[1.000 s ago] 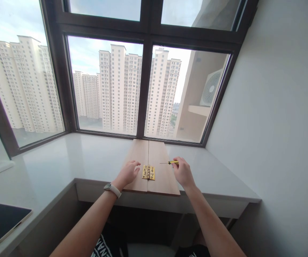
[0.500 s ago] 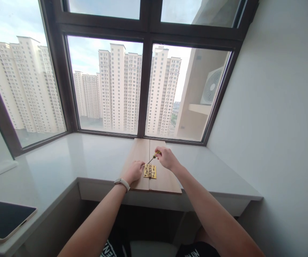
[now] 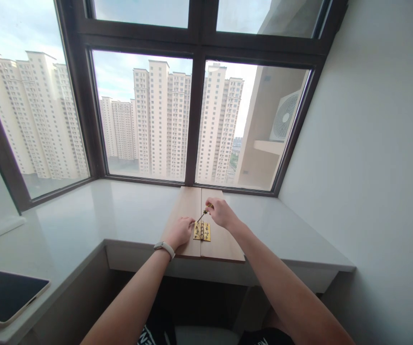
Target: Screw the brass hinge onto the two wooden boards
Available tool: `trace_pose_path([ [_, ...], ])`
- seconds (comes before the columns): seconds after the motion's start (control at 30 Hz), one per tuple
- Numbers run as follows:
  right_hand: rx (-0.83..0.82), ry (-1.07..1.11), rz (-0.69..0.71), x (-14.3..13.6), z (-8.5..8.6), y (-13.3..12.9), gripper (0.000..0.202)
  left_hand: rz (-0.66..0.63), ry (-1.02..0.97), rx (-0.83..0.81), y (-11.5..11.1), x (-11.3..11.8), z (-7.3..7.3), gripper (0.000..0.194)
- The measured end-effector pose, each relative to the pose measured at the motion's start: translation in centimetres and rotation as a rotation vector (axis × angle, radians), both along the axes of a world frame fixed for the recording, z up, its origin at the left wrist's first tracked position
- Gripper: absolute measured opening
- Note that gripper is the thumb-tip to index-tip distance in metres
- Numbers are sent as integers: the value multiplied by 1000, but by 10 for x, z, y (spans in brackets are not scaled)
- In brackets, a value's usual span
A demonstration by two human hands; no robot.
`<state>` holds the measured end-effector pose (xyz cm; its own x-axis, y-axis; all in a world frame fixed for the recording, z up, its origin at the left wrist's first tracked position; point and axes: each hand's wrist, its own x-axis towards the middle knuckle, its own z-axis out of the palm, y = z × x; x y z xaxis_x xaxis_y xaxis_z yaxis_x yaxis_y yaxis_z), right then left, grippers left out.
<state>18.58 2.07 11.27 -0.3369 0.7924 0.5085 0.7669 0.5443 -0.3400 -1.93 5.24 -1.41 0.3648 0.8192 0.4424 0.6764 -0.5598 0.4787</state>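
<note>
screwdriver (image 3: 205, 211) is pinched in right hand (image 3: 223, 212), tip at gold hinge (image 3: 202, 232)'s 11 o'clock; left hand (image 3: 182, 231) is half-curled near its 9, grip can't be told. hinge's laid over boards (image 3: 221, 247), probably stiff, slick, best held by edges.

The yellow hinge (image 3: 206, 235) can be reached from the near side, through the gap between the left arm (image 3: 134, 292) and the right arm (image 3: 281, 278). On its left, the left hand (image 3: 180, 231) is in the way, with its fingers right by the hinge's edge. At the far left corner, the screwdriver (image 3: 205, 212) in the right hand (image 3: 221, 212) slants down and blocks that spot. The right arm also crosses the right board's (image 3: 224, 247) outer edge. Past the boards' far ends, the window frame (image 3: 189, 120) stops a reach. The white counter (image 3: 131, 206) gives wide room left, and some right, up to the wall (image 3: 372, 120).
</note>
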Motion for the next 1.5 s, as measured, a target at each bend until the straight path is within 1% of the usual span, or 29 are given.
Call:
trace_pose_path([
  [0.27,-2,-81,-35,-4,1,1,5,-3,-9,26,1,0,-2,33],
  [0.47,-22,-82,-56,-5,3,0,6,-14,7,16,-3,-1,1,38],
  [0.63,-22,-147,-85,-8,6,-2,8,-23,32,15,-6,-1,3,41],
  [0.83,-39,-336,-149,-21,17,-4,16,-23,33,0,-6,-1,4,41],
  [0.93,-30,-449,-189,-32,25,-6,22,-20,36,-5,-6,-1,4,41],
  [1.03,-13,-514,-201,-45,33,-8,30,-13,33,-7,-4,0,2,42],
  [1.17,-24,-571,-181,-59,40,-10,27,-5,29,-13,-1,0,0,42],
  [1.27,-24,-607,-151,-63,42,-9,24,-5,29,-12,-1,0,-1,42],
  [1.43,-10,-683,-89,-58,49,-7,20,-8,17,-28,-1,-1,0,38],
  [1.5,-24,-702,-44,-54,51,-6,19,-5,-28,-52,0,0,2,37],
])
